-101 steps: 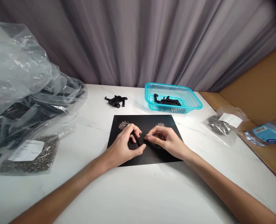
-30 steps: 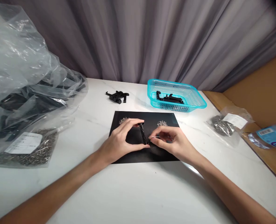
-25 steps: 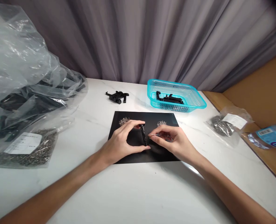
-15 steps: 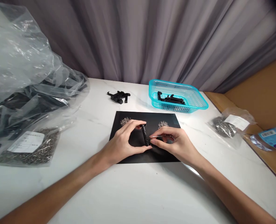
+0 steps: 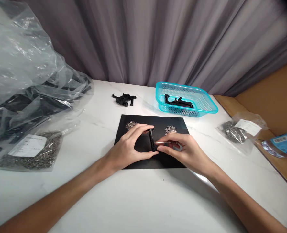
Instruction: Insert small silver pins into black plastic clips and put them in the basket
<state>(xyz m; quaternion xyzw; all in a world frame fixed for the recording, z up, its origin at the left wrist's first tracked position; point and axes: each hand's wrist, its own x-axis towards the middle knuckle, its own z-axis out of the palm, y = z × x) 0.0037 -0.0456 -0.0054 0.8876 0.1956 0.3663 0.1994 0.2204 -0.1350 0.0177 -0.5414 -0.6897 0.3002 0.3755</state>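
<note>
Between thumb and fingertips, my left hand [image 5: 128, 145] grips a narrow black plastic part [image 5: 151, 140] by its two ends, holding it steeply tilted. My right hand [image 5: 182, 147] pinches a thin, shiny tool, perhaps tweezers [image 5: 166, 142], whose tip points at the part's right side near its lower end. I cannot tell whether the tip touches it. Both hands are over a black mat [image 5: 140, 163]. Behind them on the mat lie two heaps of tiny metal pieces, a left heap [image 5: 130, 125] and a right heap [image 5: 170, 129].
Beyond the mat are loose black plastic parts [image 5: 124, 99] and a blue basket [image 5: 212, 108] containing more. A bag of metal pieces [image 5: 36, 152] and large clear plastic bags [image 5: 31, 64] occupy the left. Another small bag [image 5: 237, 131] and a blue packet [image 5: 284, 144] sit at right.
The view has shifted very slightly. Both hands keep their grips, and the black part and the thin tool stay in nearly the same places.
</note>
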